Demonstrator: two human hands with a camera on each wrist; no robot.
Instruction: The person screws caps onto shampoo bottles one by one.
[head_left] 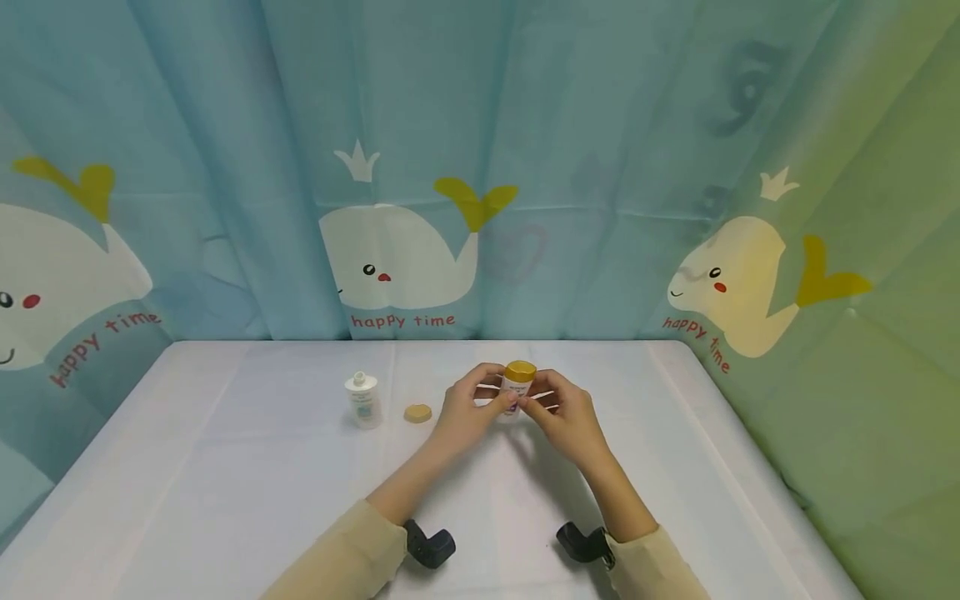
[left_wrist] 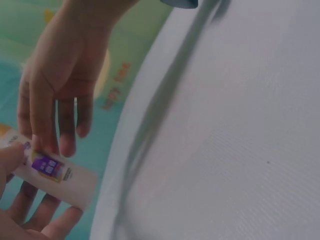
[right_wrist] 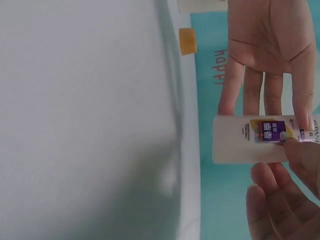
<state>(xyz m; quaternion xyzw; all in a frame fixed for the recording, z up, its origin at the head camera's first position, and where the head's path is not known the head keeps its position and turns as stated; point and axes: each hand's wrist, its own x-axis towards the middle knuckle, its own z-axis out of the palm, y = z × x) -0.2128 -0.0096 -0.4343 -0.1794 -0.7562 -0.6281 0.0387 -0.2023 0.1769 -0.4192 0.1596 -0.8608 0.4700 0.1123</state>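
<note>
Both hands hold a small white bottle [head_left: 517, 388] with a gold cap and a purple label patch, upright above the table. My left hand [head_left: 465, 408] is on its left side, the thumb on the front and fingers behind. From the other side my right hand [head_left: 567, 419] holds it, its thumb also on the front. In the left wrist view the bottle [left_wrist: 60, 175] lies between the two hands. The right wrist view shows the label of the bottle [right_wrist: 237, 140], with its capped end cut off by the frame.
Left of the hands, a round tan lid [head_left: 417, 413] lies on the white table [head_left: 247, 492]. Farther left stands another white bottle [head_left: 363, 400] with a narrow nozzle top. A blue curtain [head_left: 570, 167] with whale prints hangs behind the table.
</note>
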